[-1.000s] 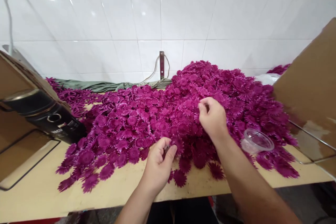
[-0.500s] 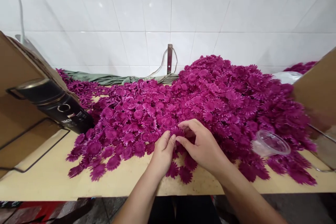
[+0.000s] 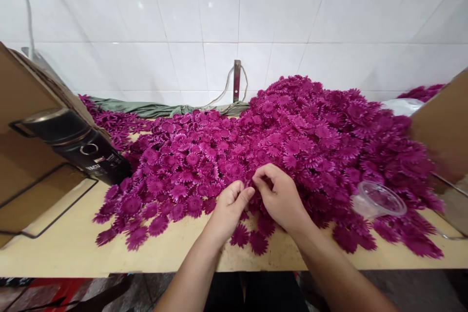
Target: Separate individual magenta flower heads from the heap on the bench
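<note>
A wide heap of magenta artificial flower heads [image 3: 199, 156] covers the table, mounded higher on the right. Over its front edge, my left hand [image 3: 230, 204] is closed, thumb pressed toward the curled fingers. Just to its right, my right hand [image 3: 280, 195] is closed as well, thumb and forefinger brought together in a pinch. The fingertips of both hands almost meet. Whatever lies in either pinch is hidden or too small to make out. A few single flower heads [image 3: 258, 242] lie on the tabletop between my wrists.
At left a black vacuum flask [image 3: 89, 148] leans beside a cardboard box [image 3: 32, 141]. A clear plastic cup [image 3: 382, 201] rests tipped on the flowers at right, near another cardboard piece [image 3: 444, 131]. Green cloth [image 3: 146, 108] runs along the tiled wall [image 3: 270, 5].
My right thumb and forefinger have closed from a spread pose into a pinch. My left hand has shifted slightly right, its thumb reaching toward my right fingertips.
</note>
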Available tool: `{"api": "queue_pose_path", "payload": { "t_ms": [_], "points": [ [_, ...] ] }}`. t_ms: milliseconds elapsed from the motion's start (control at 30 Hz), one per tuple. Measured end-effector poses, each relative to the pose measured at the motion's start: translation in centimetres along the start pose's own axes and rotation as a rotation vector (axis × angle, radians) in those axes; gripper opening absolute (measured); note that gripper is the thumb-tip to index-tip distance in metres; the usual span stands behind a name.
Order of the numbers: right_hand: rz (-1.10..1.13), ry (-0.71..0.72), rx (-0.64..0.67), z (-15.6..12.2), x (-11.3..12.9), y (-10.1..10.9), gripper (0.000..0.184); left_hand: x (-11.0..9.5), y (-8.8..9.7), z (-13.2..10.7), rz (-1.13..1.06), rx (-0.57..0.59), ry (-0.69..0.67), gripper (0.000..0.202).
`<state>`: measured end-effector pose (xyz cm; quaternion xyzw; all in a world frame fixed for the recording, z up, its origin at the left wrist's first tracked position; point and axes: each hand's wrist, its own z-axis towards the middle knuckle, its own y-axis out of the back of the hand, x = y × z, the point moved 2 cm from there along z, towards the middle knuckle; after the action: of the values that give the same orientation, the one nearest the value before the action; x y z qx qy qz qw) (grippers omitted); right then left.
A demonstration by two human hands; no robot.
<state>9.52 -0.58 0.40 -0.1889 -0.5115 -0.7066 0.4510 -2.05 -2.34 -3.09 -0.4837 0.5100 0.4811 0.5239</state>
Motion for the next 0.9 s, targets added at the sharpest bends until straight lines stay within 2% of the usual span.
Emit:
{"api": "queue_pose_path", "payload": {
  "t_ms": [167,267,333,367,467,567,600,700,800,867,900],
  "points": [
    [-0.184,0.121,-0.202,2.5,0.3,-0.1,0.017,-1.1,0.4,-0.3,0.008,-0.068,-0.077,0.034],
    [-0.273,0.063,-0.404,5.0,-1.3,1.7,0.017,-1.3,0.6,-1.1,-0.004,-0.047,-0.084,0.034],
    [-0.3,0.001,-0.475,6.3,-2.3,3.1,0.008,-1.2,0.6,-1.5,-0.033,-0.014,-0.06,0.033],
    [-0.294,0.002,-0.465,6.5,-2.5,3.5,0.006,-1.1,0.6,-1.5,-0.06,-0.015,-0.044,0.033],
    [-0.247,0.095,-0.301,5.5,-1.6,3.4,0.032,-0.8,0.6,-1.0,-0.166,-0.057,-0.005,0.033],
    [-0.194,0.203,-0.063,2.4,0.4,1.9,0.022,-0.5,0.5,-0.3,-0.23,-0.075,-0.019,0.034],
    [-0.175,0.218,-0.022,1.4,1.0,1.4,0.019,-0.5,0.5,-0.2,-0.24,-0.076,-0.026,0.034],
    [-0.144,0.218,-0.037,-0.5,1.7,0.9,0.013,-0.1,0.4,0.0,-0.227,-0.09,-0.016,0.037],
    [-0.138,0.201,-0.07,-0.6,1.6,1.1,0.012,0.1,0.5,-0.1,-0.152,-0.114,0.004,0.045],
    [-0.091,0.143,-0.006,-0.2,1.1,1.2,0.011,0.0,0.6,-0.1,-0.099,-0.124,-0.007,0.049],
    [-0.033,0.087,0.067,0.0,0.8,1.1,0.01,0.0,0.6,-0.1,-0.085,-0.124,-0.017,0.05]
  ]
}}
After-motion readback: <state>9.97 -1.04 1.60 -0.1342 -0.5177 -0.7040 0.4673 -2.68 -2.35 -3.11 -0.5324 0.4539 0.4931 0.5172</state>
